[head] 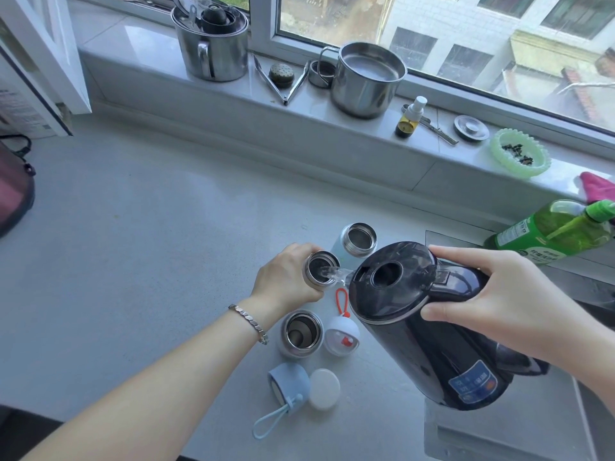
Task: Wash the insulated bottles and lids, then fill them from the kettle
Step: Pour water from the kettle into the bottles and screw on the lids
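My right hand grips the handle of a black electric kettle, tilted left, and a stream of water runs from its spout into an open steel-mouthed bottle. My left hand holds that bottle upright on the counter. A second open bottle, pale blue, stands just behind it. A third open bottle stands nearer to me. Three lids lie near it: a white one with a red strap, a blue one with a loop and a flat white one.
The grey counter stretches left; a dark pink appliance sits at its left edge. A green detergent bottle stands at the right by the sink. The windowsill holds steel pots, tongs, a small spray bottle and a green dish.
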Available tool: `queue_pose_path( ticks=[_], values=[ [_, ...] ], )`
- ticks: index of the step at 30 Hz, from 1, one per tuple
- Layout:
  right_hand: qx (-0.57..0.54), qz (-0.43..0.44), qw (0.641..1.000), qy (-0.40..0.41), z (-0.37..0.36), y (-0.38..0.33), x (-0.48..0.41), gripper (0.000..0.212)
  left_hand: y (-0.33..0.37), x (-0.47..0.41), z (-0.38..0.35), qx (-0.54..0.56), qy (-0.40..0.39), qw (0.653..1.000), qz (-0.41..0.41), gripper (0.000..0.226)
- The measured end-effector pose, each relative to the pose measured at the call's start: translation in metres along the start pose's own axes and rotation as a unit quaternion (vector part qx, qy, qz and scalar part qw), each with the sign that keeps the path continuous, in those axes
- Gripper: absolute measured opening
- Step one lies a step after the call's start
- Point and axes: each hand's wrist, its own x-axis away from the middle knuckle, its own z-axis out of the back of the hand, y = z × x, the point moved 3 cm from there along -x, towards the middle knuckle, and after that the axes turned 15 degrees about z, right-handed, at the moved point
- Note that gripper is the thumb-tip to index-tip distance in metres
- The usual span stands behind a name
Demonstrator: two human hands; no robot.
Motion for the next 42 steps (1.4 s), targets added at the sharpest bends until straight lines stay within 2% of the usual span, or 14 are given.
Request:
queue_pose_path(
  ticks=[8, 14, 16, 19, 24, 29, 34, 37, 42],
  values=[
    [-0.003, 0.006, 1.0, -0.004, -0.001, 0.003, -0.002, 0.068, -0.001, -0.001, -0.001, 0.007, -0.002, 1.0, -0.001, 0.053],
    [-0.036, -0.006, 0.999, 0.022, -0.013, 0.016, 0.004, 0.063, -0.001, -0.003, -0.001, 0.013, 0.0, 1.0, -0.007, 0.053],
    [-0.061, -0.016, 0.997, 0.045, -0.02, 0.025, 0.009, 0.062, -0.002, -0.003, -0.002, 0.019, 0.001, 1.0, -0.01, 0.052],
    [-0.102, -0.041, 0.99, 0.093, -0.032, 0.04, 0.017, 0.072, -0.002, -0.003, -0.004, 0.032, 0.005, 0.999, -0.012, 0.052],
    [-0.148, -0.016, 0.974, 0.172, -0.046, 0.05, 0.028, 0.077, -0.005, -0.002, -0.004, 0.078, 0.04, 0.996, 0.007, 0.061],
    [-0.184, 0.003, 0.951, 0.25, -0.046, 0.051, 0.039, 0.067, -0.006, -0.02, 0.013, 0.154, 0.089, 0.982, 0.058, 0.064],
    [-0.191, 0.005, 0.951, 0.242, -0.046, 0.058, 0.051, 0.077, 0.005, -0.055, 0.032, 0.174, 0.143, 0.972, 0.064, 0.054],
    [-0.193, -0.006, 0.953, 0.233, -0.048, 0.058, 0.057, 0.08, 0.004, -0.073, 0.035, 0.168, 0.148, 0.972, 0.072, 0.05],
    [-0.178, 0.004, 0.959, 0.219, -0.05, 0.061, 0.068, 0.084, 0.001, -0.087, 0.036, 0.142, 0.137, 0.977, 0.083, 0.055]
  ],
)
